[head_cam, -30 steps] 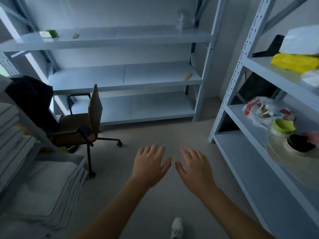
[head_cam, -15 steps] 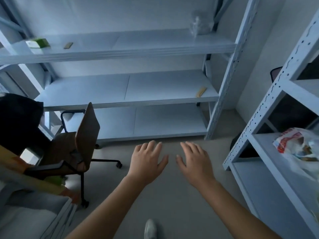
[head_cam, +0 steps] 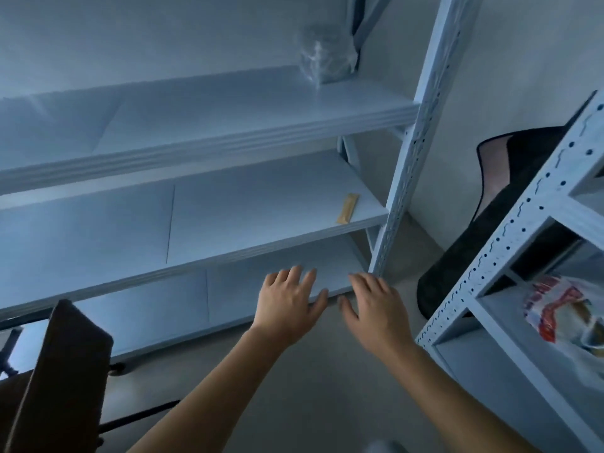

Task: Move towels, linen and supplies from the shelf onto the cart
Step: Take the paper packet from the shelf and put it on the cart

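My left hand [head_cam: 287, 305] and my right hand [head_cam: 376, 308] hover side by side, palms down, fingers spread, holding nothing, in front of the lowest board of a white metal shelf unit [head_cam: 228, 125]. A clear plastic packet [head_cam: 327, 57] stands at the right end of the upper board. On the middle board lies a small tan sachet [head_cam: 348, 207], near its right end. A second white shelf unit [head_cam: 510, 250] stands at the right and holds a red-and-white plastic bag [head_cam: 562, 312]. The cart is out of view.
A brown office chair back [head_cam: 62, 371] fills the lower left corner. A black chair [head_cam: 510, 220] stands behind the right shelf unit against the wall. Beige floor [head_cam: 310, 387] lies under my arms between the two shelf units.
The view has swung right and closer to the far shelf. The stacked linen, green box and left part of the shelf have left the picture. Both hands stay empty and spread.
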Tool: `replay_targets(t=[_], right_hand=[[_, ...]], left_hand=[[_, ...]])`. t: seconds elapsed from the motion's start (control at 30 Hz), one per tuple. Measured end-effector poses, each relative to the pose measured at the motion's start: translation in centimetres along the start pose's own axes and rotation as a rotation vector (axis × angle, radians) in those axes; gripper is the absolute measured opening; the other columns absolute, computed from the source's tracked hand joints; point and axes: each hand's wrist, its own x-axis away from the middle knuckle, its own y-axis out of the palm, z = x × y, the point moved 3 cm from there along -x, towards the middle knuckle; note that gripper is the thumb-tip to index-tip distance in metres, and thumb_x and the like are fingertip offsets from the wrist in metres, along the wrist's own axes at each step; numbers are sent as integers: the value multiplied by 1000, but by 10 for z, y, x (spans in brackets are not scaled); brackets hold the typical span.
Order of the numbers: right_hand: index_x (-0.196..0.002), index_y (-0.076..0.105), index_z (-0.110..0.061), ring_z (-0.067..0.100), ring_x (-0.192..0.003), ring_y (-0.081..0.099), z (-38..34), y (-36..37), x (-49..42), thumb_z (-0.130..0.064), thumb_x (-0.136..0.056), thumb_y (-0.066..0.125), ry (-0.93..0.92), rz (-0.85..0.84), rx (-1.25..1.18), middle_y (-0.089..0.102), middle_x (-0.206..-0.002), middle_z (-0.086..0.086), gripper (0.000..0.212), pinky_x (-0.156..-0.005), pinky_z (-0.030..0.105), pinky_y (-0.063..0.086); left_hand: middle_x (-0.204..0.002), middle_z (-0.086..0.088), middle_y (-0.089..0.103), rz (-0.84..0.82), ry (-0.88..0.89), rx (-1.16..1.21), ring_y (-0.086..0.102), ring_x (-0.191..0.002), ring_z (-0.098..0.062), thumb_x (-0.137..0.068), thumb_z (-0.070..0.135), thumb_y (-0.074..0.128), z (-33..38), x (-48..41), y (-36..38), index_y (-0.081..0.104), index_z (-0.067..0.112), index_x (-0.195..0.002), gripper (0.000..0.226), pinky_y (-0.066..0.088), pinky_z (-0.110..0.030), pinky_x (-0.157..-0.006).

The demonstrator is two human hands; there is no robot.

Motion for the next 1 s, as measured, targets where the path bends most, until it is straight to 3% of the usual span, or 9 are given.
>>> replay_targets(t=[0.23, 0.5, 0.63, 0.77, 1.0], right_hand=[[-125, 56, -12, 27, -111, 56, 63, 43, -147, -51, -92, 34, 3, -7, -59, 63, -117, 4, 56, -89, 42, 50], [-128, 55, -14, 28, -112, 57, 144, 97, -308, -50, -91, 37, -79, -123, -87, 64, -119, 5, 55, -89, 43, 50], [-121, 56, -14, 28, -109, 58, 168, 117, -363, -47, -93, 41, -95, -153, -116, 64, -115, 5, 46, -85, 43, 50], [-128, 55, -12, 29, -113, 57, 186, 136, -397, -42, -95, 53, -62, -179, -164, 63, -122, 7, 45, -88, 45, 51], [-138, 47, -19, 28, -117, 53, 220, 201, -451, -42, -95, 51, 114, -319, -236, 58, -131, 7, 49, -88, 42, 50]], left_hand=[[-109, -6, 66, -4, 1, -12, 64, -89, -31, -94, 54, 43, -24, -146, 72, 63, 16, -119, 49, 49, -42, -79], [-112, -4, 67, -67, -157, -13, 66, -90, -29, -94, 51, 44, -42, -277, 147, 62, 15, -121, 49, 50, -41, -79], [-115, -5, 67, -71, -203, -5, 65, -93, -29, -95, 50, 45, -51, -310, 165, 62, 15, -123, 49, 51, -40, -79], [-116, -6, 66, -117, -197, -15, 65, -93, -29, -96, 50, 44, -63, -334, 189, 61, 14, -123, 49, 50, -41, -79], [-116, -5, 64, -172, -146, 17, 64, -92, -26, -96, 50, 44, -76, -365, 241, 60, 15, -123, 47, 50, -40, -80]])
